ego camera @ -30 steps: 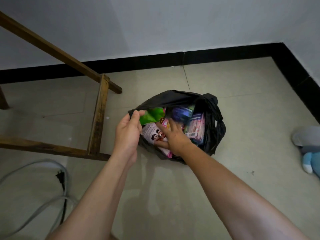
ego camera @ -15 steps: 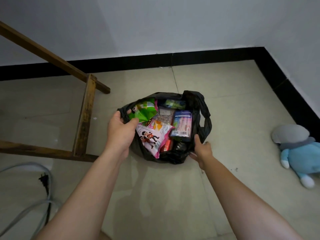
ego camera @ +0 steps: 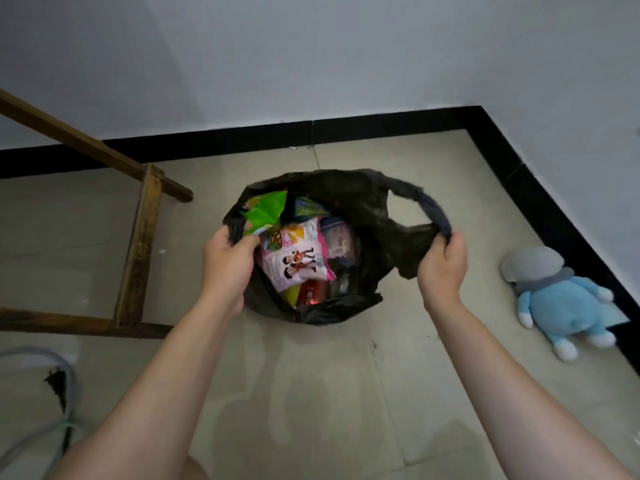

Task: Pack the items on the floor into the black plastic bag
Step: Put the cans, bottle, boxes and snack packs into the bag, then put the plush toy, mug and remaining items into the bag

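Thin, crinkled, dull-sheen black plastic bag [ego camera: 360, 202]; glossy foil snack packets [ego camera: 294, 258]; rough wooden frame [ego camera: 138, 251]; plush toy [ego camera: 561, 303]

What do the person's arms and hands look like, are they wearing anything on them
Both arms are bare along all that shows, with no sleeves in view. The left hand and the right hand wear no gloves, and no watch, bracelet or ring shows on the wrists or fingers. No markings are visible.

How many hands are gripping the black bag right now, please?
2. The left hand grips the bag's left rim beside the green packet; the right hand pinches its right handle.
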{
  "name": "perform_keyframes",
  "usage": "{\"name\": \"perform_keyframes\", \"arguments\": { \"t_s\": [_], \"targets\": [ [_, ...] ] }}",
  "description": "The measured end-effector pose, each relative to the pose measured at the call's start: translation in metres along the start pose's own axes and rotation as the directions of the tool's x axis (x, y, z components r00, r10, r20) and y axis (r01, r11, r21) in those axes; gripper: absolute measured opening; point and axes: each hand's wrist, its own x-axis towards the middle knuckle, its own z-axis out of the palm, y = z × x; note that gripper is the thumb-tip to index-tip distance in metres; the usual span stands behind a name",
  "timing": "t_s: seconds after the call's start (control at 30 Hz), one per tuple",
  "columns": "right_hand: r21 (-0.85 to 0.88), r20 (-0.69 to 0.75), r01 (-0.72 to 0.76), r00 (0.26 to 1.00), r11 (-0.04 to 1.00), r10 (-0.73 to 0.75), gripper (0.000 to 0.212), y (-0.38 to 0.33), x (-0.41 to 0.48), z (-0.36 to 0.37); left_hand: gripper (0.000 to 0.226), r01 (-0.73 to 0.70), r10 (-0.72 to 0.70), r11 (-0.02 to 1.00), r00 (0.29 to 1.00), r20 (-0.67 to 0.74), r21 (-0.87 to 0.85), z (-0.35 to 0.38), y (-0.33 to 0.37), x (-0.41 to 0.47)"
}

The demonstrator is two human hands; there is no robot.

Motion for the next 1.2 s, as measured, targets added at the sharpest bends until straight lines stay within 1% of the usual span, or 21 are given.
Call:
{"name": "perform_keyframes", "arguments": {
  "t_s": [0.07,0.1,0.17,0.2,0.23,0.3,0.33,0.4,0.47,0.5,0.53,0.57,0.63,0.73,0.8,0.87,0.93,1.0,1.1,1.13,1.2],
  "targets": [
    [-0.088,0.085,-0.019,0.996,0.996,0.026,0.018,0.022,-0.002,-0.006,0.010,0.031,-0.028,0.978,0.999,-0.019,0.204,-0.005,-0.018,0.008],
    [-0.096,0.098,-0.030,0.994,0.995,0.039,0.020,0.031,-0.003,-0.008,0.013,0.031,-0.022,0.947,0.999,-0.031,0.319,-0.010,-0.025,0.012],
    [-0.082,0.099,-0.076,0.992,0.994,0.084,0.021,0.041,-0.004,-0.015,0.027,0.043,-0.020,0.860,0.999,-0.051,0.509,-0.021,-0.040,0.020],
    [-0.068,0.113,-0.094,0.988,0.993,0.102,0.020,0.043,-0.003,-0.019,0.033,0.050,-0.022,0.828,0.998,-0.057,0.559,-0.025,-0.047,0.021],
    [-0.066,0.137,-0.099,0.985,0.993,0.107,0.017,0.044,-0.002,-0.023,0.037,0.054,-0.024,0.817,0.998,-0.059,0.574,-0.027,-0.051,0.019],
    [-0.084,0.207,-0.077,0.974,0.993,0.093,0.014,0.041,0.002,-0.032,0.041,0.064,-0.030,0.834,0.997,-0.071,0.548,-0.026,-0.051,0.012],
    [-0.099,0.252,-0.066,0.964,0.993,0.090,0.014,0.039,0.003,-0.036,0.042,0.092,-0.046,0.832,0.994,-0.098,0.547,-0.025,-0.053,0.012],
    [-0.124,0.338,-0.061,0.936,0.990,0.100,0.023,0.038,0.006,-0.042,0.041,0.130,-0.044,0.811,0.986,-0.162,0.571,-0.018,-0.051,0.008],
    [-0.153,0.389,-0.046,0.915,0.987,0.103,0.038,0.043,0.006,-0.047,0.052,0.173,-0.016,0.762,0.968,-0.249,0.624,-0.007,-0.043,-0.006],
    [-0.173,0.400,-0.022,0.912,0.985,0.091,0.044,0.048,0.006,-0.050,0.060,0.175,0.035,0.732,0.955,-0.294,0.658,-0.001,-0.038,-0.019],
    [-0.192,0.404,0.009,0.912,0.981,0.071,0.048,0.052,0.006,-0.054,0.067,0.150,0.115,0.698,0.942,-0.316,0.700,0.005,-0.034,-0.031],
    [-0.213,0.401,0.034,0.914,0.976,0.056,0.050,0.056,0.008,-0.059,0.071,0.087,0.205,0.662,0.934,-0.291,0.745,0.012,-0.033,-0.043],
    [-0.248,0.396,0.060,0.917,0.967,0.045,0.052,0.060,0.012,-0.072,0.072,-0.061,0.313,0.565,0.939,-0.145,0.823,0.027,-0.034,-0.060],
    [-0.314,0.375,0.077,0.926,0.946,0.049,0.052,0.063,0.026,-0.099,0.067,-0.245,0.334,0.408,0.937,0.107,0.880,0.057,-0.036,-0.072],
    [-0.376,0.355,0.085,0.933,0.923,0.058,0.050,0.068,0.041,-0.120,0.063,-0.397,0.369,0.320,0.888,0.273,0.860,0.089,-0.033,-0.078],
    [-0.446,0.341,0.077,0.936,0.892,0.089,0.049,0.078,0.058,-0.145,0.062,-0.542,0.395,0.243,0.813,0.428,0.804,0.128,-0.034,-0.085],
    [-0.537,0.318,0.047,0.936,0.842,0.151,0.052,0.093,0.077,-0.171,0.061,-0.636,0.379,0.171,0.747,0.546,0.753,0.170,-0.042,-0.095],
    [-0.632,0.274,-0.004,0.934,0.775,0.229,0.056,0.113,0.091,-0.194,0.060,-0.712,0.342,0.131,0.686,0.642,0.690,0.210,-0.057,-0.107],
    [-0.752,0.195,-0.091,0.915,0.653,0.352,0.063,0.151,0.110,-0.215,0.060,-0.801,0.232,0.041,0.589,0.774,0.598,0.255,-0.095,-0.126],
    [-0.781,0.172,-0.111,0.908,0.615,0.383,0.069,0.162,0.116,-0.220,0.060,-0.818,0.188,0.015,0.568,0.802,0.575,0.265,-0.110,-0.130],
    [-0.824,0.143,-0.113,0.907,0.555,0.397,0.086,0.184,0.131,-0.225,0.059,-0.828,0.103,-0.039,0.553,0.827,0.559,0.275,-0.140,-0.138]
  ]
}}
